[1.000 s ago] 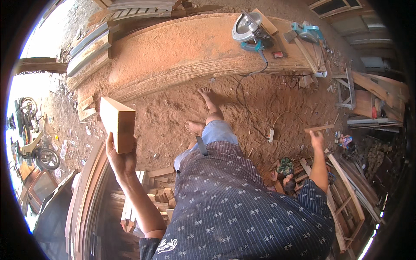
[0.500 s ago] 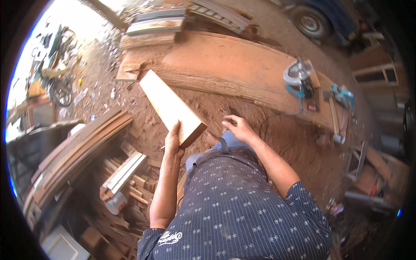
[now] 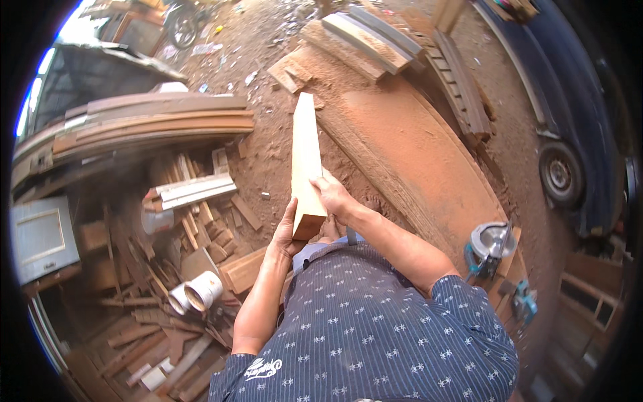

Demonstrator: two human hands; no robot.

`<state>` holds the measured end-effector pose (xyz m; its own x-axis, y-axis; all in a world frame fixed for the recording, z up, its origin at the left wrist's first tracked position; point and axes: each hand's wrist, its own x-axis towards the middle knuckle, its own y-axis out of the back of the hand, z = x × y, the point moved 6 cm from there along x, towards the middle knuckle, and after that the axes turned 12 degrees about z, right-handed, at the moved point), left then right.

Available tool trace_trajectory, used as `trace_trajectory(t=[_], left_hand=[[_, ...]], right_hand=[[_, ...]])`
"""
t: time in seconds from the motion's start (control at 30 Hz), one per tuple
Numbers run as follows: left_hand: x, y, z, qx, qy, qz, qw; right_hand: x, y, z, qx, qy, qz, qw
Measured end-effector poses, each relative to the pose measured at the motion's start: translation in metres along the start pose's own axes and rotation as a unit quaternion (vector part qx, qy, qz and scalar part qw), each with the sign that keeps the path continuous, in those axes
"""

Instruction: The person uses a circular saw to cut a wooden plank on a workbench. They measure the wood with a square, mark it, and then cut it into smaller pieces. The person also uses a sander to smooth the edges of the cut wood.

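My left hand grips the lower end of a long, pale squared timber, which points away from me toward the wide sawdust-covered plank. My right hand has closed on that timber's right side, a little farther up than the left. The timber's top face is smooth and light, its near end darker orange. Off to my right, a circular saw lies on the plank, with a teal power tool beyond it at the plank's near end.
Stacked boards run along the left, above scrap wood, two white buckets and a grey panel. Short boards lie at the plank's far end. A dark blue vehicle stands on the right.
The view has swung left. My right hand, out at the right with a thin stick a second ago, has come over onto the timber, which now points straight away from me.
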<state>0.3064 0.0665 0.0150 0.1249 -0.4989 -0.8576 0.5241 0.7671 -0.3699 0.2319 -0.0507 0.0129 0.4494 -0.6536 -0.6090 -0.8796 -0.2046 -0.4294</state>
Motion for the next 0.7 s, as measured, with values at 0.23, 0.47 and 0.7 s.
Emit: trace_trajectory(t=[0.23, 0.47, 0.7], left_hand=[[-0.014, -0.021, 0.0, -0.11, -0.021, 0.013, 0.994], [-0.034, 0.009, -0.038, -0.09, -0.045, 0.047, 0.994], [-0.067, 0.115, -0.083, -0.292, -0.139, 0.259, 0.91]], right_hand=[[0.002, 0.002, -0.043, -0.133, -0.087, -0.032, 0.987], [0.007, 0.017, 0.03, -0.261, -0.203, -0.09, 0.939], [-0.024, -0.004, 0.155, -0.269, -0.377, -0.148, 0.874]])
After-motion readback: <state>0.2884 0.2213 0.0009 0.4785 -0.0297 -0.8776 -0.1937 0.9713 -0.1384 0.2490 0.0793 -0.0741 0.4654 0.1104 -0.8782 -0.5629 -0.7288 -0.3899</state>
